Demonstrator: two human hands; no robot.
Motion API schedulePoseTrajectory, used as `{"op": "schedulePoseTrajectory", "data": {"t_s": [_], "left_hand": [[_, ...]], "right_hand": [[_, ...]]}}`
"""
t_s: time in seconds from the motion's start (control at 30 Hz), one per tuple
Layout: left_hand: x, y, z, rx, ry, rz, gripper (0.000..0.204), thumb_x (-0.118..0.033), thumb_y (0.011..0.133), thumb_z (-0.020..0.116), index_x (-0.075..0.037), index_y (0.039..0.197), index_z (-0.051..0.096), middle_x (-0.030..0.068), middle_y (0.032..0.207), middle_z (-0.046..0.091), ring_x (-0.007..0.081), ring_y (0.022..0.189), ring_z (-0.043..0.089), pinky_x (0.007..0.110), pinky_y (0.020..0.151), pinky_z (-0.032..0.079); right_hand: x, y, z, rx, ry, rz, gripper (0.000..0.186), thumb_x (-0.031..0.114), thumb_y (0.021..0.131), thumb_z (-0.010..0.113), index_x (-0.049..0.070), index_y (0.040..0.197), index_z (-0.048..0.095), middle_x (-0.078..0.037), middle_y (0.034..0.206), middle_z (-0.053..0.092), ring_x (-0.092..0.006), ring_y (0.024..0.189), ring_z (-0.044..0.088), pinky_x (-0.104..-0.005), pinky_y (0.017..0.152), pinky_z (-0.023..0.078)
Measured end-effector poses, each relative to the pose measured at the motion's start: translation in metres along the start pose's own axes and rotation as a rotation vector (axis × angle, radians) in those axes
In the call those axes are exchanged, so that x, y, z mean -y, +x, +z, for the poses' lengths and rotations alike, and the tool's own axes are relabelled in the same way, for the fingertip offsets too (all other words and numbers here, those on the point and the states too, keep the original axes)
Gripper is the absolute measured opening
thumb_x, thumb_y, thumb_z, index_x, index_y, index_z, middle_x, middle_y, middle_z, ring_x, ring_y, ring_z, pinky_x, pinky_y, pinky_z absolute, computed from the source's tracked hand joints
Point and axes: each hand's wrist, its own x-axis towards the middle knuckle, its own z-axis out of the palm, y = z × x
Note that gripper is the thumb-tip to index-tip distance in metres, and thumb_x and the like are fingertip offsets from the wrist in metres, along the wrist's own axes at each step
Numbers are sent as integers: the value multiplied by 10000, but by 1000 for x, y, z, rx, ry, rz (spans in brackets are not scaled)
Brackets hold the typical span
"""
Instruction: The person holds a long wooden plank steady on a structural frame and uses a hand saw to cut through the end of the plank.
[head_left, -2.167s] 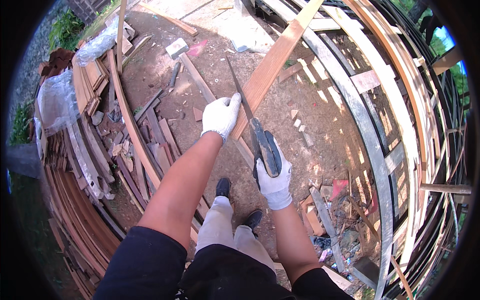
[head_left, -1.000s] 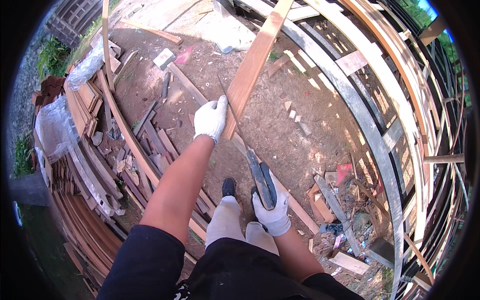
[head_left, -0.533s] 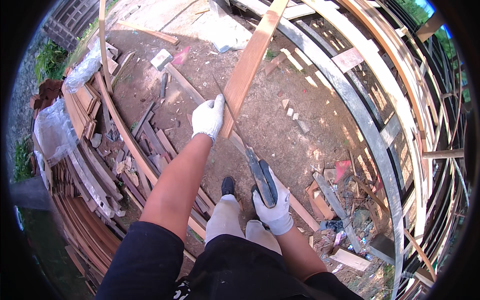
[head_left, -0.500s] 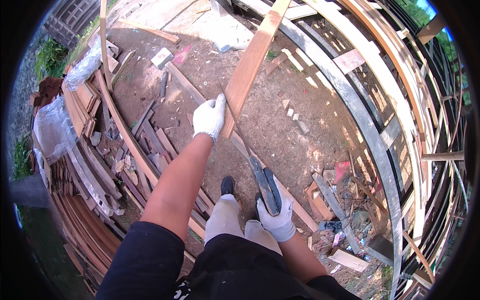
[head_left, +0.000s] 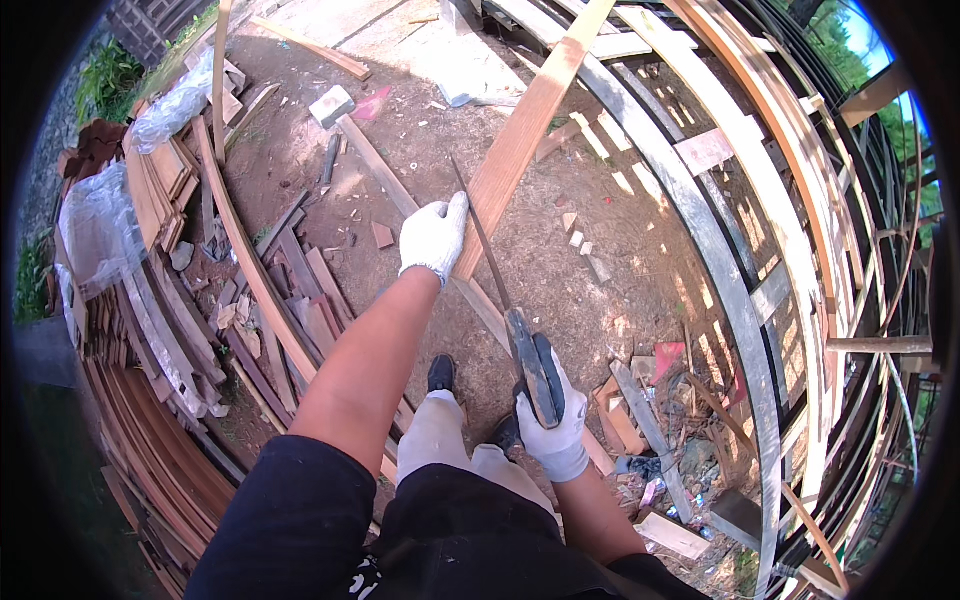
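**Brown board (head_left: 525,145) crossed by a handsaw (head_left: 525,345) at its near end**

The right side is filled by long stacked beams, with a curving grey beam (head_left: 742,320) innermost. Scrap-strewn ground (head_left: 560,300) is seen below. Between the two, the board is slanted from the upper right, its near end overlapping a narrow plank (head_left: 378,165). The near corner of the board is crossed obliquely by the saw's thin dark blade; whether the teeth are sunk into the wood cannot be told.

For clean sawing, the board is best pinned firmly, so that no chatter is passed to the blade. Long, even strokes are advised, with light pressure and the blade kept in line with the forearm. The left thumb, very near the blade, should probably be shifted clear.

The left arm is stretched forward, and the gloved left hand (head_left: 433,238) is placed at the board's left edge; its fingers are hidden, so how far it is closed cannot be told. The right arm is held nearer the body, and the saw's dark handle is wrapped by the gloved right hand (head_left: 562,432).
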Motion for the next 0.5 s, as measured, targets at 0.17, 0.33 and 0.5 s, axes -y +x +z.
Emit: {"op": "schedulePoseTrajectory", "data": {"t_s": [0.17, 0.33, 0.5], "left_hand": [[-12, -1, 7, 41, 18, 48, 596, -537, 1009, 466, -20, 920, 749, 234, 978, 717, 416, 963, 674, 468, 884, 503], [-18, -2, 9, 55, 76, 88, 610, -550, 1010, 453, -19, 971, 752, 224, 1005, 725, 410, 999, 676, 459, 914, 509], [-5, -2, -4, 39, 36, 16, 604, -540, 1011, 471, -5, 967, 749, 236, 986, 721, 407, 976, 679, 449, 898, 506]], "right_hand": [[-18, 59, 17, -100, -87, -137, 656, 67, 824, 675, -45, 1443, 488, -281, 1202, 678, -395, 1030, 714, -417, 856, 579], [-31, 98, 27, -136, -78, -153, 614, 89, 849, 691, -47, 1419, 505, -286, 1187, 679, -404, 1032, 707, -427, 858, 579], [-30, -20, -1, -24, -27, -76, 680, 15, 807, 607, -100, 1460, 453, -268, 1363, 620, -301, 1217, 663, -352, 1017, 505]]}}
